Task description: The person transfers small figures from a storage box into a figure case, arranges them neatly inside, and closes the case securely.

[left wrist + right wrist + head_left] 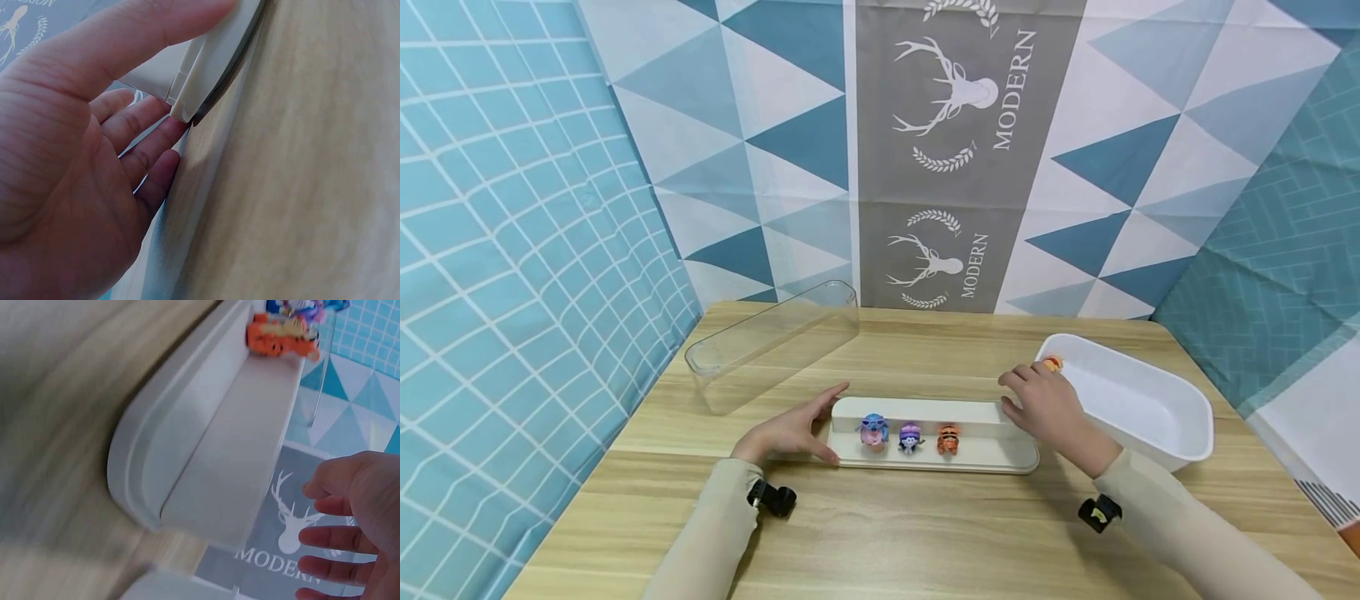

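A cream two-level display base (pixel 992 454) lies lengthwise on the table, bearing three small figurines in a row: a blue one with sunglasses (pixel 873 432), a purple-capped one (pixel 909 437) and an orange striped tiger (pixel 948 439). My left hand (pixel 786 432) holds the base's left end, thumb along the front and fingers at the back. Past the right end, my right hand (pixel 1047 404) hovers beside the white bin's near-left rim; in the right wrist view its loosely bent fingers (pixel 337 537) hold nothing. An orange-and-yellow figurine (pixel 1052 363) shows in the bin just beyond that hand.
The white oblong bin (pixel 1198 417) stands at the right. A clear plastic cover (pixel 775 350) sits at the back left of the wooden table (pixel 925 533). Patterned cloth walls (pixel 790 183) rise behind the table and along both sides.
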Demonstrator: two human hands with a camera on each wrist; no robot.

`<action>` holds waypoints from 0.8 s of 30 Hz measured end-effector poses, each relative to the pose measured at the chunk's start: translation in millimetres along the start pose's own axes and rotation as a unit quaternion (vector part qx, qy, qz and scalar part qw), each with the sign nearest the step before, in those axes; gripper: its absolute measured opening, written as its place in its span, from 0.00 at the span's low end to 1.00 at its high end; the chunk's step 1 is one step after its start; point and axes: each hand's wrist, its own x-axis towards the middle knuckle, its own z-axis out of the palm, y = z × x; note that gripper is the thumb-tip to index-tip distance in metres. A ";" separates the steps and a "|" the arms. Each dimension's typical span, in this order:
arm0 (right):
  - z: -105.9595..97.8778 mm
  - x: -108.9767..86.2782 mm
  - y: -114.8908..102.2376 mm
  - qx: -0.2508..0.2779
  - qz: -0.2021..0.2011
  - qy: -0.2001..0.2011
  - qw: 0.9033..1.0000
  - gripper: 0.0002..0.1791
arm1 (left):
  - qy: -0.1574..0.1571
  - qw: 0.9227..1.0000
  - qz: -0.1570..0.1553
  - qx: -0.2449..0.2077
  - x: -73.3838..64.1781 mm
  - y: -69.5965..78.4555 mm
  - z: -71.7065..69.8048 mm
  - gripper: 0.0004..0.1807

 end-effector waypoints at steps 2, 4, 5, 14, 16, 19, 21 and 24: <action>-0.5 1.5 5.2 -0.006 -0.005 0.001 1.000 0.13 | 0.000 1.000 -0.003 0.000 -0.1 0.4 -0.5 0.67; -0.9 2.7 10.4 -0.015 -0.010 0.002 1.000 0.13 | 0.000 1.000 -0.004 0.000 -0.1 0.5 -0.8 0.67; -1.1 3.2 13.0 -0.020 -0.012 0.003 1.000 0.13 | -0.001 1.000 -0.006 -0.002 -0.1 0.8 -0.8 0.67; 1.1 5.7 38.2 -0.047 -0.026 0.021 0.998 0.13 | -0.002 1.000 -0.009 -0.010 -0.1 1.2 -0.7 0.68; 1.9 6.2 43.7 -0.056 -0.033 0.026 0.998 0.13 | -0.003 1.000 -0.008 -0.009 -0.1 1.0 -0.8 0.67; 1.9 7.4 50.5 -0.065 -0.043 0.031 0.996 0.13 | -0.006 1.000 -0.005 -0.007 0.2 0.0 -0.9 0.67; 1.3 8.6 54.9 -0.068 -0.049 0.031 0.996 0.12 | -0.006 1.000 -0.004 -0.005 0.4 -1.0 -1.0 0.67; -0.4 10.7 62.5 -0.069 -0.059 0.027 0.996 0.12 | -0.005 1.000 -0.003 -0.002 0.8 -2.1 -1.0 0.67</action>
